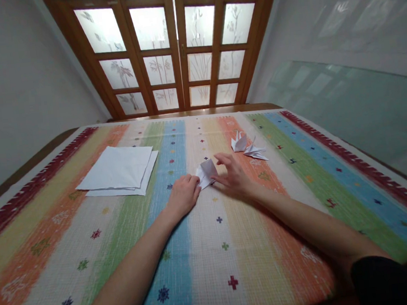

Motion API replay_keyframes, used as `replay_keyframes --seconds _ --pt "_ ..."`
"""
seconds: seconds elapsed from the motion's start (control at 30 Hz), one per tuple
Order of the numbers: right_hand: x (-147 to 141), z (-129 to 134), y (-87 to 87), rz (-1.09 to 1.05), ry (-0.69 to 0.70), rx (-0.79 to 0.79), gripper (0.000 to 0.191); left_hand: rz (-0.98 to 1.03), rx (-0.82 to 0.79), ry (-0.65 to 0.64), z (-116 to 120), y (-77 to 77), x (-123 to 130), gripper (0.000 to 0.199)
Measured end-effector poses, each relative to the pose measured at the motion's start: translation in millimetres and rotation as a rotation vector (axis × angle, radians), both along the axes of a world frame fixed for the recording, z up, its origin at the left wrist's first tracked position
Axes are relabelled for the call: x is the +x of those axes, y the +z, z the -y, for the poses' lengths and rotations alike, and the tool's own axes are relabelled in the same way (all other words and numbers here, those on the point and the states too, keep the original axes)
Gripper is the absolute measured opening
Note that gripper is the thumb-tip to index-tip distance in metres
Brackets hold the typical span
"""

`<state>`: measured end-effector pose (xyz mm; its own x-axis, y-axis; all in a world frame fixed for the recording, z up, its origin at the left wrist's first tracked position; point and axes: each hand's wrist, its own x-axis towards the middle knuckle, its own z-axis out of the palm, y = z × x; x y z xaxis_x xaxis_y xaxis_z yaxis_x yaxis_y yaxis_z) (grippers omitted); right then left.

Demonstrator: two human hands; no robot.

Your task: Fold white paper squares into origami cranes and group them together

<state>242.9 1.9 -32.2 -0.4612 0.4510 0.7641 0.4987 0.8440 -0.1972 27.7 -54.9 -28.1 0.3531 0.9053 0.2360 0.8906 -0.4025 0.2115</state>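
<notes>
The folded paper (207, 169) is on the striped cloth (207, 259). The left hand (184, 193) touches its left edge; I can't tell if those fingers pinch it. The right hand (235, 177) spreads its fingers at its right. White sheets (118, 167) lie left, paper birds (239, 144) far right.

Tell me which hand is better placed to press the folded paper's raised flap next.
Likely the right hand: it is spread open beside the raised flap, while the left hand rests at the opposite side of the folded paper, seemingly steadying it.
</notes>
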Motion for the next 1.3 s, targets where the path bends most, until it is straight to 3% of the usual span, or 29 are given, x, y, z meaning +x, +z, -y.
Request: replay_keyframes --seconds 0.07,0.2,0.37,0.47,0.6,0.67,0.77,0.87,1.03,1.3 --pt "6 -6 -0.3 -0.101 0.017 -0.153 0.062 -0.002 0.029 -0.040 0 -1.1 -1 0.025" --pt "4 -11 3.1 -0.144 0.007 -0.469 0.047 -0.036 0.073 -0.088 -2 -5.1 -1 0.034" --pt "-12 -10 2.9 -0.095 -0.096 -0.601 0.029 -0.090 0.053 -0.089 -2 -8.1 0 0.035" --pt "-17 -10 1.8 -0.016 -0.150 -0.559 0.015 -0.029 0.053 -0.113 -1 -5.5 -1 0.031" --pt "-16 -12 0.5 0.141 -0.137 -0.443 0.017 0.139 0.077 -0.032 0 -2.3 -4 0.025" --pt "-14 -14 -0.3 0.217 -0.098 -0.375 0.017 0.226 0.095 0.012 -1 -3.0 -6 0.028" --pt "-11 -15 -1.2 0.332 -0.030 -0.263 0.018 0.292 0.088 -0.048 -3 -5.4 -10 0.041" --pt "-11 -15 -1.7 0.471 0.031 -0.145 0.022 0.257 0.069 -0.157 -4 -6.1 -12 0.046" --pt "-12 -17 -0.1 0.649 0.108 -0.019 0.025 0.152 0.047 -0.216 -2 -5.0 -13 0.041" --pt "-6 -8 2.9 0.740 0.185 -0.051 0.032 0.049 -0.002 -0.186 0 -3.6 -8 0.034"
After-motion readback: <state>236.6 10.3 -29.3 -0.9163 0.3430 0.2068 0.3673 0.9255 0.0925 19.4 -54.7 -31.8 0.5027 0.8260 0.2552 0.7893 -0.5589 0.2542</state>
